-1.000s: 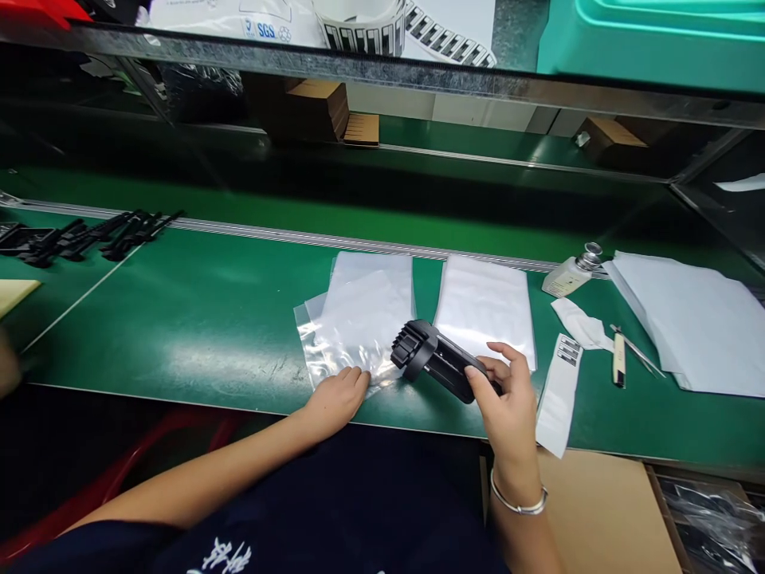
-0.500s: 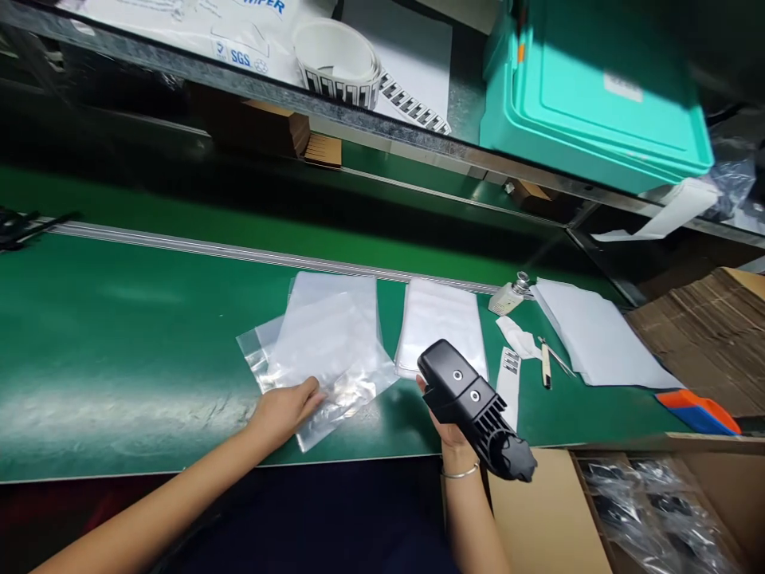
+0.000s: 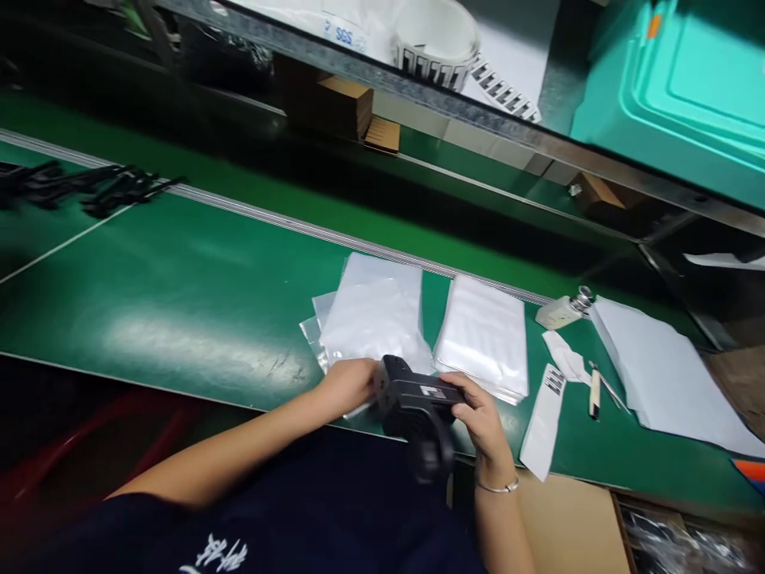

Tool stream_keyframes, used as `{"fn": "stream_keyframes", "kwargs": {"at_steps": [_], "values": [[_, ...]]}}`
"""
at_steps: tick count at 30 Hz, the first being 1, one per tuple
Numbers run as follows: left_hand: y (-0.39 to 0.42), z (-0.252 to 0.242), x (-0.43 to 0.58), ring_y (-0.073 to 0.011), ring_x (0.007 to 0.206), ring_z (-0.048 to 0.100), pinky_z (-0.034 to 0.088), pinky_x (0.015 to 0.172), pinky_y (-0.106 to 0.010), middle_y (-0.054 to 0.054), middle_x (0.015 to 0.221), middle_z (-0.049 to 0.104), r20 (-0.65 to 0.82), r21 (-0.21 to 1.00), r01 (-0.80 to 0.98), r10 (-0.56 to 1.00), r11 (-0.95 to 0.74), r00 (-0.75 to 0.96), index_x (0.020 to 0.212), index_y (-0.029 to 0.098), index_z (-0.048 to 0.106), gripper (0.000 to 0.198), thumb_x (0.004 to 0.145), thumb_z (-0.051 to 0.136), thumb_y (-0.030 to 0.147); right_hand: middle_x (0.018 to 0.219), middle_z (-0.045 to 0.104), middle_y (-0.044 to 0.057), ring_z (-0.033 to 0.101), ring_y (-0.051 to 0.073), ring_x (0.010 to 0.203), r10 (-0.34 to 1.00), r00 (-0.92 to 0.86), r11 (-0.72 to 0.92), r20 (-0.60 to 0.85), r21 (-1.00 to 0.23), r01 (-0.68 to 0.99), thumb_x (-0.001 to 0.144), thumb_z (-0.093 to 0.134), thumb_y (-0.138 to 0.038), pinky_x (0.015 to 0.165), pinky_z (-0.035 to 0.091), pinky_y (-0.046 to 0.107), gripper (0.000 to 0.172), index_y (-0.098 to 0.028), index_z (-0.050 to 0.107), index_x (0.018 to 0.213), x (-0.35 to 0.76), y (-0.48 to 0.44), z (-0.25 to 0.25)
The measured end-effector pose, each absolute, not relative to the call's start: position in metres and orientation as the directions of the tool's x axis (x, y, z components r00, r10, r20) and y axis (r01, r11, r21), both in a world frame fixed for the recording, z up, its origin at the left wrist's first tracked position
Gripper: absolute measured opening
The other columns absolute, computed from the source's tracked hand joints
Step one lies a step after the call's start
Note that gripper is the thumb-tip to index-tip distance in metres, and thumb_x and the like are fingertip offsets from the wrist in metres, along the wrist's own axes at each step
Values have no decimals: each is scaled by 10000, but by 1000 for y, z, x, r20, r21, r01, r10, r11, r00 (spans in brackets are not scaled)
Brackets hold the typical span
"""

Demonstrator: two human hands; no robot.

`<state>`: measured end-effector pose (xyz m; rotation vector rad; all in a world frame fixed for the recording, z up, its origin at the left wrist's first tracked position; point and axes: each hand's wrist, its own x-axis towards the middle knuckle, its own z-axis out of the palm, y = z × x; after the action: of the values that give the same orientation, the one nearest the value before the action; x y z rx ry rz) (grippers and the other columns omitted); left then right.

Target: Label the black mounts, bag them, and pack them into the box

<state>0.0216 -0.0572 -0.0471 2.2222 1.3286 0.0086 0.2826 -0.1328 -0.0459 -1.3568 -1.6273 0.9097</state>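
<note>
My right hand [image 3: 484, 418] grips a black plastic device [image 3: 418, 399] with a white-and-black label on its upper side and a rounded, motion-blurred lower end. My left hand [image 3: 350, 384] is closed over the near part of a clear plastic bag [image 3: 358, 412], close against the device's left end; its fingertips are hidden behind the device. Beneath and behind that hand lies a stack of clear bags [image 3: 379, 307], some askew. To the right lies a second, neater stack of bags [image 3: 484, 331].
On the bench's right are a label strip [image 3: 543, 430], a cutter knife [image 3: 594, 392], a small bottle [image 3: 562, 312] and white sheets [image 3: 669, 375]. Black parts [image 3: 113, 187] lie far left. Overhead, a shelf [image 3: 370, 76] carries a label roll [image 3: 439, 40] and a teal box [image 3: 669, 104].
The view has swung left. My right hand has turned the device over, showing its labelled side, and brought it in front of my left hand, which stays at the bag.
</note>
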Motion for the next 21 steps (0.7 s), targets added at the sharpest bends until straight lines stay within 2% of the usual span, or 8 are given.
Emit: {"fn": "stream_keyframes", "kwargs": {"at_steps": [3,6,8,11,14,16,19,21], "values": [[-66,-45,21,-273,824,681,466,674,-330,-119,880,708,-241,393,855,859,-339,452,888,161,635,249,937,405,244,1196,661,85,614,276,1130,988,-141,122,61,-871,476,850,629,-504,959,507,417,415,-252,663,1178,281,-127,-43],[-71,-39,17,-271,831,680,483,677,-337,-110,880,689,-149,339,868,890,-363,431,913,159,613,303,985,344,277,1214,647,90,601,268,1136,984,-160,157,74,-781,604,867,634,-419,982,487,439,389,-256,635,1220,278,-126,-43],[-73,-35,17,-254,893,681,495,715,-322,-92,933,691,-86,369,827,870,-425,486,970,172,605,265,986,355,255,1206,648,91,600,268,1125,976,-190,207,107,-730,652,870,637,-396,988,479,453,392,-257,619,1237,274,-127,-44],[-76,-26,20,-230,926,687,500,753,-306,-63,997,704,-81,449,739,801,-502,594,1161,197,545,248,968,390,213,1172,650,101,606,266,1090,976,-120,214,182,-693,689,892,606,-390,963,489,461,358,-239,613,1216,263,-130,-47],[-73,-17,25,-241,825,703,504,707,-315,-40,921,719,-179,490,739,776,-463,605,1311,189,439,360,953,401,213,1124,647,116,604,271,1055,946,100,136,308,-658,741,910,572,-394,932,494,479,329,-206,611,1177,249,-133,-51],[-69,-10,34,-245,832,707,508,717,-320,-35,937,724,-185,514,725,766,-458,615,1347,195,407,399,948,407,217,1124,639,126,592,278,1062,897,166,132,409,-608,783,920,554,-387,931,483,497,327,-196,609,1180,239,-133,-54],[-64,-1,58,-234,922,700,513,775,-322,-55,1078,711,-61,533,646,737,-546,673,1346,199,422,404,943,407,193,1122,647,130,597,275,1045,863,68,249,500,-541,803,933,527,-352,909,489,488,305,-197,619,1179,227,-126,-62],[-65,3,78,-221,934,692,513,783,-312,-63,1094,705,52,504,559,669,-659,742,1326,198,456,403,926,420,168,1093,664,128,613,273,1017,860,-5,325,510,-541,775,938,493,-324,886,503,478,304,-193,625,1179,224,-119,-68]]}}
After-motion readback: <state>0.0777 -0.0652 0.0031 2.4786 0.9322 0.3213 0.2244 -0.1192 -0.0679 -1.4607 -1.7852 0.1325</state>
